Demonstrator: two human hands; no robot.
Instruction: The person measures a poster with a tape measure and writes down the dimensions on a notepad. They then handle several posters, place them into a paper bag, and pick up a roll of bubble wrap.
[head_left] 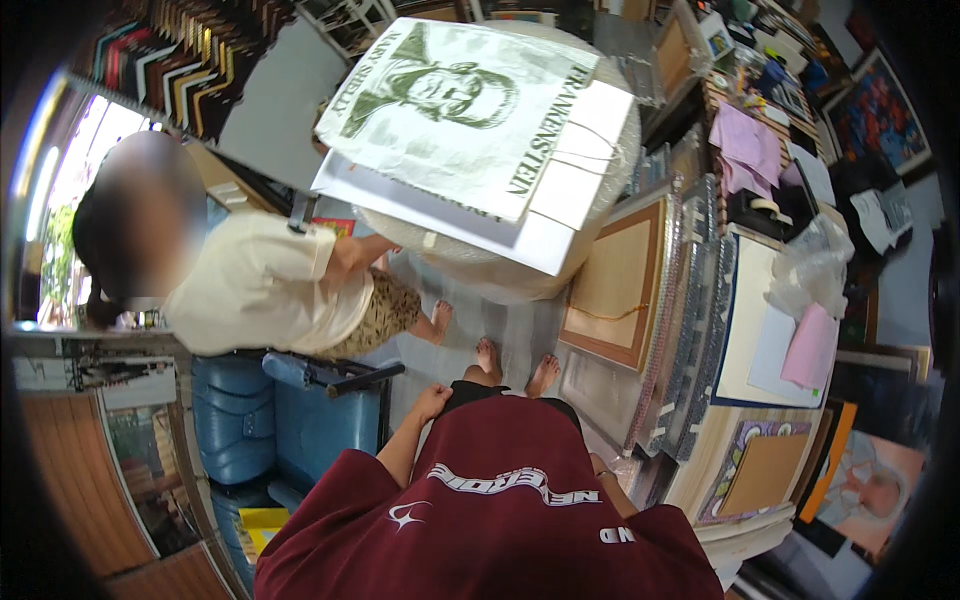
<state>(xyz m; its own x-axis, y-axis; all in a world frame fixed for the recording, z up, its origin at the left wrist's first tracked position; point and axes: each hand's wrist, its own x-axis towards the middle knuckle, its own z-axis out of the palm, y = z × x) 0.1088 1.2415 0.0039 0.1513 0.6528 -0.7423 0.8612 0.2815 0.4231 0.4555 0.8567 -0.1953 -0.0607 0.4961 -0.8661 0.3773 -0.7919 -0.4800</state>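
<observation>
My left hand point(432, 402) hangs beside my black shorts point(470, 394), its fingers curled in; no object shows in it. My right forearm point(610, 482) shows only in part past my dark red shirt, and the right hand is hidden. Ahead of me stands a round stand wrapped in clear plastic point(490, 278). On top of it, a large portrait print with dark lettering point(450, 110) lies over white sheets or boards point(570, 215). Neither arm reaches to these sheets.
At my left a person in a cream shirt point(265, 280) stands near a blue padded chair point(325, 415). Framed boards point(615, 285) and bubble-wrapped panels point(690, 320) lean at the right. Behind them is a cluttered bench with pink cloth point(748, 150). Frame-moulding samples point(165, 65) hang far left.
</observation>
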